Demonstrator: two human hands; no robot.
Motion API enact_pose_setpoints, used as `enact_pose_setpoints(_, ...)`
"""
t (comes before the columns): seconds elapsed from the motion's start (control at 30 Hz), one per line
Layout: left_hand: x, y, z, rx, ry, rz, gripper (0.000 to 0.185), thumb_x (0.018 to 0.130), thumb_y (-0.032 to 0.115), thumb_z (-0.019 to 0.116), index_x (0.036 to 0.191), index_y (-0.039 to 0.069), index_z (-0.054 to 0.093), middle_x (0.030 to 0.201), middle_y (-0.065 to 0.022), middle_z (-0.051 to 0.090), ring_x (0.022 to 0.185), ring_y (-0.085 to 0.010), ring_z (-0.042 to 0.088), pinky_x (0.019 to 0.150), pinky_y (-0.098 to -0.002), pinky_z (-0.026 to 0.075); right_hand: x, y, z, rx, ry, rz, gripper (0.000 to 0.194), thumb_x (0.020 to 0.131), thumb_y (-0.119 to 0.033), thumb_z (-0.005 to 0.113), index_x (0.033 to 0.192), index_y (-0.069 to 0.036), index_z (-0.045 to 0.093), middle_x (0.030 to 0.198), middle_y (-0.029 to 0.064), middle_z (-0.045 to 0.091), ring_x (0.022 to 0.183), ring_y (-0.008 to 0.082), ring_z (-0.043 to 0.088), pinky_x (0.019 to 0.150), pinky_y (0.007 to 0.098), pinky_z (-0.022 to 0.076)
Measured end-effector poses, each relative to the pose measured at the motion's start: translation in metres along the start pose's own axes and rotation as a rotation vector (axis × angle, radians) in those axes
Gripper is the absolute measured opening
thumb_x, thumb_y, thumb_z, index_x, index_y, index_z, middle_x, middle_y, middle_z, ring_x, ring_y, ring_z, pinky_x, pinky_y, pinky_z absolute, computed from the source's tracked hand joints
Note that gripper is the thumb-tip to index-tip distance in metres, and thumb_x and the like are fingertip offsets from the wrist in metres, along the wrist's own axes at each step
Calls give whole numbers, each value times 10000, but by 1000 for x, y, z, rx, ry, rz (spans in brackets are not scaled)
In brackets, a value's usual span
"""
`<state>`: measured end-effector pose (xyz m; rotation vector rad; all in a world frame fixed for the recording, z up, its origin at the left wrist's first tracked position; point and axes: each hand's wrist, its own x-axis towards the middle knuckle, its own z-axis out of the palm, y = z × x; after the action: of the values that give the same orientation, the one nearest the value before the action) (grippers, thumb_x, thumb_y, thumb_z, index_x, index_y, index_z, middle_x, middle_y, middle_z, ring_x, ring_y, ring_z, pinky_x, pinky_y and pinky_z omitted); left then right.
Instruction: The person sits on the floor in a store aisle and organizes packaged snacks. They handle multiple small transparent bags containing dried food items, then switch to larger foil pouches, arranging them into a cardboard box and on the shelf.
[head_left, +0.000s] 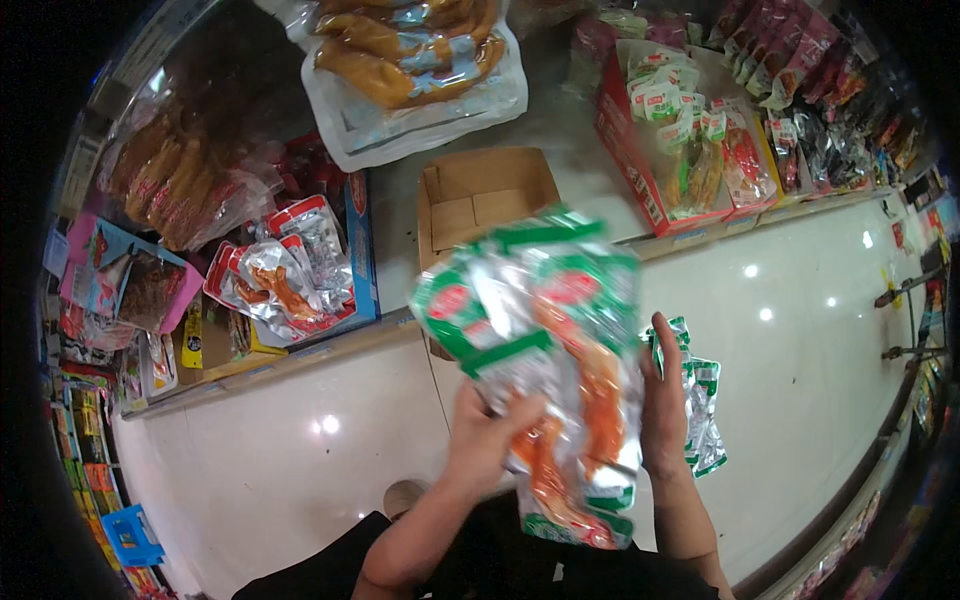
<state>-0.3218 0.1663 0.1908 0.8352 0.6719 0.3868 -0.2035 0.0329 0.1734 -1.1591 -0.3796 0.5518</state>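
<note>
Several green-and-silver vacuum packs of a reddish-brown snack (600, 390), blurred, are held in front of me above the floor. My left hand (495, 435) grips them at their left side, thumb over the front pack. Upright at their right side is my right hand (664, 405), its thumb or a finger pointing up; its contact with the stack is partly hidden. More green-edged silver packs (703, 420) show beyond my right hand, and I cannot tell whether it holds them. Behind the packs an open cardboard box (491, 176) stands on the shelf, its front part covered by them.
A large clear pack of brown food (420, 75) hangs close at the top. Left on the shelf, a blue-sided box (361, 247) holds red-and-silver packs. A red display box (637, 172) with green-labelled packs stands right. A blue plastic basket (133, 536) is at lower left.
</note>
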Motion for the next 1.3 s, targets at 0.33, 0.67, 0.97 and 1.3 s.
enact_pose_setpoints(0.33, -12, -76, 34, 713, -391, 213, 599, 692, 272, 765, 1111, -35, 466, 991, -193, 569, 910, -276, 582, 797, -358, 462, -74, -26, -67, 33, -12, 548, 809, 603, -129, 780, 1295, -31, 372, 1168, 26, 510, 1030, 124, 491, 845, 257, 416)
enact_pose_setpoints(0.67, -14, -93, 63, 394, -435, 430, 657, 759, 214, 717, 1203, -25, 296, 1042, -150, 553, 936, -232, 569, 816, -334, 447, -63, -58, -74, -473, -16, 364, 391, 622, -116, 783, 930, 7, 577, 766, 7, 581, 621, 75, 506, 544, 233, 411)
enact_pose_setpoints(0.97, 7, -125, 21, -78, -685, -372, 724, 905, 569, 276, 1373, 20, 222, 1318, -109, 406, 1187, -209, 396, 1028, -351, 257, -76, -26, -96, -241, 75, 580, 584, 602, -96, 819, 1108, -12, 539, 1032, 57, 612, 946, 149, 569, 861, 286, 444)
enact_pose_setpoints(1.3, 49, -101, 13, -888, -717, -973, 721, 856, 527, 468, 1376, 54, 309, 1368, -158, 371, 1223, -251, 404, 1012, -392, 334, -42, -94, -74, -1628, -577, -828, 439, 664, -137, 682, 1088, -184, 581, 1102, 23, 584, 990, 242, 577, 828, 357, 497)
